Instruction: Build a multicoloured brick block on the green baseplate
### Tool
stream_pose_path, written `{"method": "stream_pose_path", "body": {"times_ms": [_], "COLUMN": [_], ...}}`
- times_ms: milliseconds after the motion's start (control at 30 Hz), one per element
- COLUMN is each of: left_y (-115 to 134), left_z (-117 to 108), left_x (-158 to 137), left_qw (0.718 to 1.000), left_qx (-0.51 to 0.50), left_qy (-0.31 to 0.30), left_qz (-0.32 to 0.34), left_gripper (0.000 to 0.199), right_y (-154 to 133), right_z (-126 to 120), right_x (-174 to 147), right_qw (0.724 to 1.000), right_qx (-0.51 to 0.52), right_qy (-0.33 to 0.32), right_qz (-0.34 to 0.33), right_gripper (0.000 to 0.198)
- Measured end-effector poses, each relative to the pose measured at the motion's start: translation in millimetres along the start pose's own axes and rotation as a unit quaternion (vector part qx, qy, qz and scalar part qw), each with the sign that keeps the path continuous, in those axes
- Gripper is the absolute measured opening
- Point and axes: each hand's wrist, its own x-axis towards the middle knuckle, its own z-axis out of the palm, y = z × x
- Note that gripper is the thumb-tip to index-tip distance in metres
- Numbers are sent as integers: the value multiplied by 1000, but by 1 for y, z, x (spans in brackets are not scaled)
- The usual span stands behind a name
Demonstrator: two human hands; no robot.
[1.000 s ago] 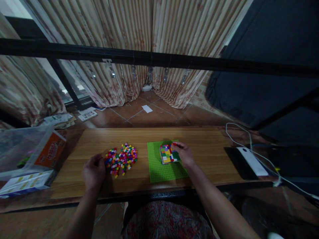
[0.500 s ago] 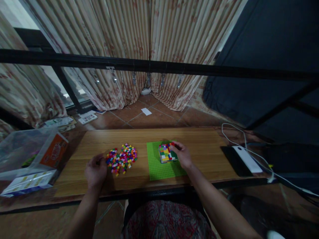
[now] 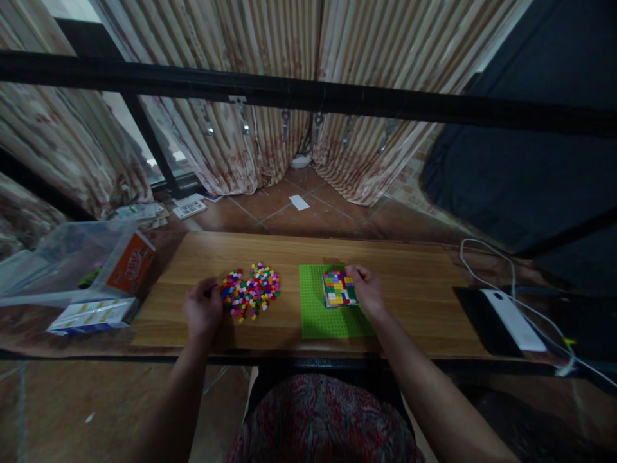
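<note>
Small toy bricks in many colours lie in a loose pile (image 3: pixel 250 290) on the left half of the wooden board. At the pile's left edge is my left hand (image 3: pixel 203 307), its fingers curled together; what they hold, if anything, is hidden. A green studded baseplate (image 3: pixel 313 321) lies right of the pile. On it stands a low square block of multicoloured bricks (image 3: pixel 339 289). My right hand (image 3: pixel 368 290) is at the block's far right corner, thumb and fingers closed and touching it. Those fingers cover the corner, and anything pinched there is too small to make out.
The wooden board (image 3: pixel 164 299) carries the bricks. A clear plastic bin (image 3: pixel 72 257) with an orange label and a white-and-blue box (image 3: pixel 91 315) stand at the left. Right are a black-and-white flat device (image 3: pixel 513 318) and white cables (image 3: pixel 513 270). A black rail (image 3: pixel 289 93) crosses beyond.
The camera view has shifted, so the whole scene sits further right and higher. Both hands keep nearly the same places, left at the pile and right at the block's corner.
</note>
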Motion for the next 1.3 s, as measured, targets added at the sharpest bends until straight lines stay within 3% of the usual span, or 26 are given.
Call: {"method": "stream_pose_path", "body": {"times_ms": [333,400,533,600,667,800,1033,1300], "left_y": [4,5,4,4,3,1,2,2], "left_z": [1,2,3,3,4,5,5,6], "left_x": [-5,-5,-6,-6,-6,-6,-6,-6], "left_qw": [1000,1000,999,999,999,999,999,999], "left_qx": [-20,-29,-38,-38,-39,-45,-45,-50], "left_qy": [7,9,5,4,4,4,6,8], "left_qz": [-11,-8,-14,-17,-17,-17,-20,-19], "left_gripper": [26,25,24,24,23,22,22,22], "right_y": [3,0,-22,-38,-50,-53,-27,-17], "right_z": [-10,-13,-7,4,21,61,113,133], "right_x": [1,-2,-22,-38,-54,-71,-53,-48], "right_qw": [992,988,959,945,935,910,891,879], "right_qx": [-119,-140,-174,-184,-178,-207,-287,-317], "right_qy": [-7,4,67,46,-34,-171,-212,-217], "right_qz": [-31,-70,-211,-268,-306,-315,-282,-282], "right_gripper": [47,46,42,34,27,25,26,16]}}
